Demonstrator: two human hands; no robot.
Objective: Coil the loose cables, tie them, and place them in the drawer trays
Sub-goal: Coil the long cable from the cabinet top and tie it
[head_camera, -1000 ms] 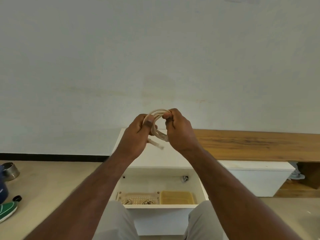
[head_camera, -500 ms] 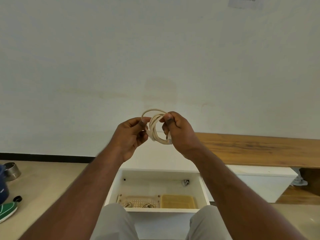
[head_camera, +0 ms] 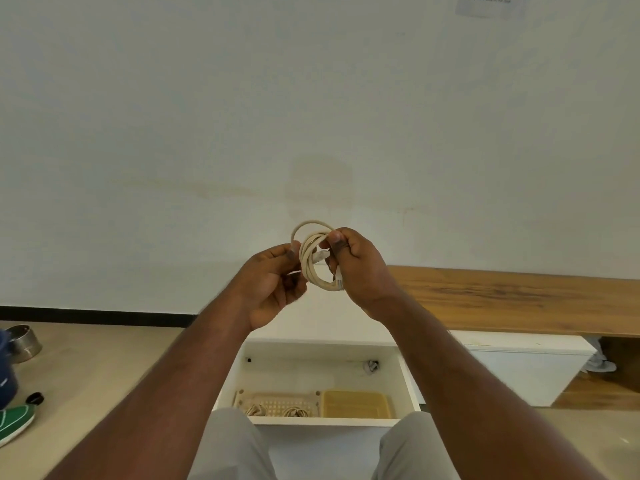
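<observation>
we judge the cable (head_camera: pixel 313 259) light and springy: the right hand (head_camera: pixel 360 265) pinches the coil, the left hand (head_camera: pixel 272 284) pinches its loose outer loop.

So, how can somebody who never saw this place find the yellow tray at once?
Find the open white drawer below the hands. Two trays sit along its front. The yellow tray is the right one, with a solid floor and nothing visible inside; the beige perforated tray beside it holds coiled cables.
</observation>
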